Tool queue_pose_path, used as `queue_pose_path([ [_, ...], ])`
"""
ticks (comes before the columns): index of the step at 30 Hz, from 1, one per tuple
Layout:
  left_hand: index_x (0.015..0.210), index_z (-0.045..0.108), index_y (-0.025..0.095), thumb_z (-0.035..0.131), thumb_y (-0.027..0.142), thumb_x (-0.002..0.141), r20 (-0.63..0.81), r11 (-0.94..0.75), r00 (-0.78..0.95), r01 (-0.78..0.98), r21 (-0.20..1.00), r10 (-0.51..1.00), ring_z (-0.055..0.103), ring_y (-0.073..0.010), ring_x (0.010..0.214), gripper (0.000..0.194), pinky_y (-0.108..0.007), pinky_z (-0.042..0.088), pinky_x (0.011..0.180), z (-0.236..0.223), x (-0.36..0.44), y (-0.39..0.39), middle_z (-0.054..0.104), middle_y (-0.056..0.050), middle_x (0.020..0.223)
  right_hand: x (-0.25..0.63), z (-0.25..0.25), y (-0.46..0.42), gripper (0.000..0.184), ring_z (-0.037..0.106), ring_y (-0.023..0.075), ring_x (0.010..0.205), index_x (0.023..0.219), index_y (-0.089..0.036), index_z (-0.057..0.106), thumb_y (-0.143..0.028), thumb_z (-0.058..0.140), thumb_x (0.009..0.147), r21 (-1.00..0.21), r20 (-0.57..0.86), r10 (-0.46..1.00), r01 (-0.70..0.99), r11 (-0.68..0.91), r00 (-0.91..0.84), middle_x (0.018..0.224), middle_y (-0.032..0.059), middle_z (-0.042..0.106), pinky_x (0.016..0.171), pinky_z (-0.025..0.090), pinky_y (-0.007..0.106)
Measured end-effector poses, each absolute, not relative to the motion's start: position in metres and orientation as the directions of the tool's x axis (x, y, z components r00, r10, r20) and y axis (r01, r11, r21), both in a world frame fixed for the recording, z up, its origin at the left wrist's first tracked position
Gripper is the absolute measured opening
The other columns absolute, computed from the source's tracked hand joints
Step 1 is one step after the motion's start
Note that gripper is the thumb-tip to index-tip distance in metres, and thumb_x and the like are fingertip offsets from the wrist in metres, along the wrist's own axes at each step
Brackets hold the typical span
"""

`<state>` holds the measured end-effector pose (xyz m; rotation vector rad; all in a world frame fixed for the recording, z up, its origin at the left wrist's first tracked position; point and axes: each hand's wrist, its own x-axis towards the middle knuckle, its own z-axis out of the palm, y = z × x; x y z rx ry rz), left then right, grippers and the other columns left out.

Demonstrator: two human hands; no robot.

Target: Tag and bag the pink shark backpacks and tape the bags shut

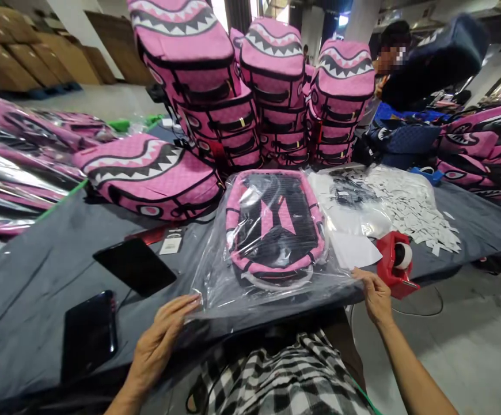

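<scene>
A pink and black backpack [276, 222] lies in front of me with its strap side up, inside a clear plastic bag [216, 276]. The bag's near edge runs along the table's front edge. At that edge's left corner, the fingers of my left hand [159, 334] are closed on the plastic. My right hand [375, 295] pinches the opposite corner, close beside a red tape dispenser [394, 265] with a white roll. Between the hands the plastic is spread wide and wrinkled. White paper [354, 251] lies just beyond my right hand.
Stacked pink backpacks [276, 86] with a shark-mouth pattern stand behind; another backpack [151, 178] lies at left. Nearer are a dark tablet [135, 266] and a phone [88, 334]. White tags [418, 207] are heaped at right. A person [391, 55] lifts a dark bag [440, 63] beyond.
</scene>
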<state>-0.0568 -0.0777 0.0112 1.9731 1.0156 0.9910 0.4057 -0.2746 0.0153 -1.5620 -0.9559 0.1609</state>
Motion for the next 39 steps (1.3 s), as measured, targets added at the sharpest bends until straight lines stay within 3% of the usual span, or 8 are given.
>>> queue_pose_path([
  [4, 0.093, 0.074, 0.022, 0.054, 0.067, 0.087, 0.033, -0.068, 0.153, 0.229, 0.971, 0.988, 0.073, -0.0243, 0.078, 0.049, -0.036, 0.060, 0.081, 0.016, -0.031, -0.082, 0.078, -0.006, 0.083, 0.392, 0.008, -0.240, 0.056, 0.051, 0.0161, 0.054, 0.074, -0.024, 0.053, -0.076, 0.040, 0.090, -0.925, 0.296, 0.409, 0.366, -0.102, 0.863, 0.056, -0.0017, 0.052, 0.057, 0.046, 0.028],
  [8, 0.087, 0.069, 0.019, 0.054, 0.080, 0.075, -0.139, 0.115, 0.076, 0.259, 0.959, 0.987, 0.063, -0.0230, 0.052, 0.064, -0.035, 0.054, 0.055, 0.015, -0.006, -0.068, 0.068, -0.003, 0.060, 0.394, 0.008, -0.217, 0.059, 0.039, 0.0135, 0.045, 0.075, -0.024, 0.052, -0.081, 0.042, 0.083, -0.937, 0.213, 0.442, 0.310, -0.160, 0.872, 0.050, -0.0066, 0.038, 0.045, 0.035, 0.027],
  [10, 0.093, 0.069, 0.019, 0.050, 0.076, 0.080, -0.026, 0.015, 0.023, 0.402, 0.916, 0.999, 0.067, -0.0257, 0.067, 0.061, -0.038, 0.055, 0.067, 0.020, 0.006, -0.064, 0.073, -0.007, 0.075, 0.397, 0.011, -0.215, 0.058, 0.039, 0.0137, 0.044, 0.076, -0.024, 0.053, -0.081, 0.045, 0.081, -0.937, 0.191, 0.468, 0.302, -0.175, 0.863, 0.049, -0.0066, 0.039, 0.044, 0.035, 0.027],
  [12, 0.105, 0.068, 0.020, 0.050, 0.065, 0.088, 0.244, -0.209, 0.019, 0.579, 0.788, 0.970, 0.067, -0.0307, 0.097, 0.052, -0.045, 0.050, 0.091, 0.031, 0.023, -0.067, 0.074, -0.012, 0.102, 0.397, 0.015, -0.217, 0.057, 0.041, 0.0138, 0.045, 0.077, -0.024, 0.054, -0.080, 0.046, 0.082, -0.933, 0.184, 0.482, 0.307, -0.188, 0.857, 0.050, -0.0059, 0.041, 0.045, 0.035, 0.027],
  [15, 0.111, 0.066, 0.020, 0.059, 0.054, 0.090, 0.482, -0.578, 0.342, 0.626, 0.523, 0.807, 0.052, -0.0350, 0.124, 0.040, -0.053, 0.032, 0.109, 0.052, 0.062, -0.077, 0.067, -0.015, 0.125, 0.395, 0.021, -0.220, 0.055, 0.044, 0.0141, 0.048, 0.078, -0.024, 0.054, -0.078, 0.047, 0.083, -0.925, 0.197, 0.484, 0.326, -0.197, 0.853, 0.054, -0.0048, 0.045, 0.049, 0.036, 0.027],
  [20, 0.090, 0.061, 0.020, 0.073, 0.055, 0.081, 0.326, -0.778, 0.746, 0.391, 0.492, 0.581, 0.050, -0.0309, 0.118, 0.038, -0.048, 0.034, 0.102, 0.067, 0.120, -0.081, 0.066, -0.010, 0.113, 0.393, 0.023, -0.218, 0.054, 0.042, 0.0144, 0.046, 0.079, -0.025, 0.051, -0.078, 0.043, 0.085, -0.926, 0.207, 0.469, 0.326, -0.189, 0.859, 0.052, -0.0060, 0.042, 0.048, 0.035, 0.028],
  [32, 0.080, 0.061, 0.022, 0.060, 0.035, 0.092, 0.147, -0.622, 0.777, 0.358, 0.697, 0.612, 0.055, -0.0252, 0.106, 0.017, -0.044, 0.036, 0.096, 0.069, 0.111, -0.076, 0.071, -0.006, 0.105, 0.398, 0.012, -0.216, 0.053, 0.040, 0.0135, 0.046, 0.081, -0.025, 0.050, -0.079, 0.045, 0.084, -0.969, 0.124, 0.473, 0.209, -0.131, 0.872, 0.055, -0.0057, 0.040, 0.041, 0.036, 0.026],
  [39, 0.063, 0.060, 0.021, 0.068, 0.033, 0.076, 0.025, -0.533, 0.781, 0.402, 0.745, 0.624, 0.060, -0.0228, 0.088, 0.019, -0.035, 0.039, 0.085, 0.074, 0.131, -0.039, 0.071, -0.003, 0.081, 0.402, 0.009, -0.217, 0.060, 0.039, 0.0125, 0.044, 0.079, -0.024, 0.054, -0.084, 0.047, 0.078, -0.972, 0.106, 0.475, 0.192, -0.137, 0.874, 0.053, -0.0064, 0.040, 0.040, 0.035, 0.025],
])
